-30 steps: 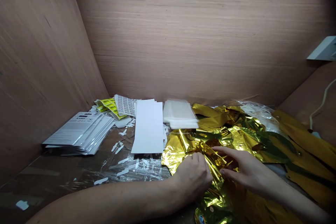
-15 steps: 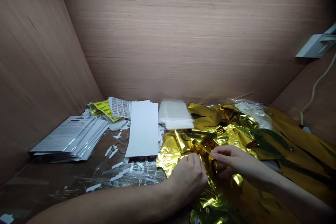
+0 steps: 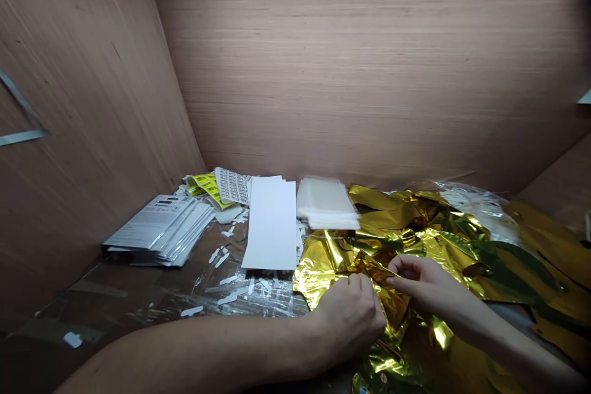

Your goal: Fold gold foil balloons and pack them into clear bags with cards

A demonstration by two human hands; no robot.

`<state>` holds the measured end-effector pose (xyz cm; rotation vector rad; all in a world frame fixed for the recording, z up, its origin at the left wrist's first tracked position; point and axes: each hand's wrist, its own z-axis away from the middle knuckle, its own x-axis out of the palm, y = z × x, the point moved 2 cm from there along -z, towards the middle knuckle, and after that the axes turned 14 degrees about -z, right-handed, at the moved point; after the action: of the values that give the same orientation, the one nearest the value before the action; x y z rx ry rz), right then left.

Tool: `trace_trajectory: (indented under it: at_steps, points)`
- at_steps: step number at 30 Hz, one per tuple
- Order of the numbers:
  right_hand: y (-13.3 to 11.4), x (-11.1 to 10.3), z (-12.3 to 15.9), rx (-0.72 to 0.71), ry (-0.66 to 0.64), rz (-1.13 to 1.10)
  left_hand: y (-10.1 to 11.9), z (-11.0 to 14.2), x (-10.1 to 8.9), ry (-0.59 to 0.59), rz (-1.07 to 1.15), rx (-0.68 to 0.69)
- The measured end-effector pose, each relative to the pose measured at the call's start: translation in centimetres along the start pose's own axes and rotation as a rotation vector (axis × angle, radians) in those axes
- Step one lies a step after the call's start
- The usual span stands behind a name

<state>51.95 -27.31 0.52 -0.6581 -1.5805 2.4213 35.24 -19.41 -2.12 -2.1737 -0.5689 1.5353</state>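
Observation:
Shiny gold foil (image 3: 323, 252) lies crumpled in overlapping pieces across the front and right of the work surface. My left hand (image 3: 348, 317) is closed in a fist over it, knuckles up, gripping a gathered fold; its fingertips are hidden. Just to the right, my right hand (image 3: 418, 280) pinches a raised edge of the same gold foil between thumb and fingers. A short stretch of creased foil runs between the two hands. Whether it is one piece or several layers there, I cannot tell.
A stack of white cards (image 3: 270, 221) and clear plastic sleeves (image 3: 327, 200) stand behind the foil. Farther left are printed packets (image 3: 152, 228), yellow labels (image 3: 207, 188) and a printed sticker sheet (image 3: 231, 186). White scraps (image 3: 191, 311) litter the plastic-covered surface. Wooden panels (image 3: 323, 74) enclose it.
The view has turned left, so everything sits farther right. My right hand has lifted the pinched foil edge slightly, and more of the fold shows between my hands. Both hands keep their grip.

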Motion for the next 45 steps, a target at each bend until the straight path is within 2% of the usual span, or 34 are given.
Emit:
trace_trajectory:
  at_steps: [4, 9, 11, 14, 16, 19, 26, 30, 34, 37, 41, 45]
  points:
    - [-0.3, 0.6, 0.9, 0.077, 0.024, -0.233, 0.1, 0.0, 0.3, -0.004, 0.021, 0.000]
    - [-0.6, 0.2, 1.2, 0.139, 0.018, -0.630, 0.1, 0.0, 0.7, -0.014, 0.059, -0.022]
    - [-0.4, -0.1, 0.9, 0.117, 0.049, -0.549, 0.1, 0.1, 0.8, -0.003, 0.060, -0.034]
    - [0.2, -0.5, 0.1, 0.048, 0.101, -0.172, 0.3, 0.1, 1.0, 0.014, 0.067, -0.044]
    - [0.7, -0.7, -0.6, -0.019, 0.085, 0.038, 0.3, 0.1, 1.2, 0.015, 0.079, -0.048]
    - [1.4, -0.8, -1.6, -0.090, 0.068, 0.168, 0.1, 0.1, 1.4, 0.021, 0.114, -0.025]
    - [2.6, -0.2, -1.2, -0.234, 0.142, 0.240, -0.7, 0.2, 2.5, 0.030, 0.209, -0.018]
    - [2.5, 0.5, -0.7, -0.324, 0.139, 0.347, 0.0, -0.4, 1.7, 0.040, 0.200, 0.054]
    - [2.4, 0.5, -1.0, -0.296, 0.094, 0.373, 0.8, -1.3, -0.1, 0.052, 0.111, 0.145]
    - [2.9, 0.2, -1.4, -0.287, 0.101, 0.357, 0.9, -1.6, -0.7, 0.081, 0.049, 0.170]
    - [3.6, 0.1, -1.4, -0.343, 0.153, 0.341, 1.1, -1.4, -0.5, 0.128, -0.004, 0.130]
    - [3.8, 0.1, -1.3, -0.332, 0.163, 0.274, 1.5, -1.0, 0.3, 0.208, -0.010, 0.106]
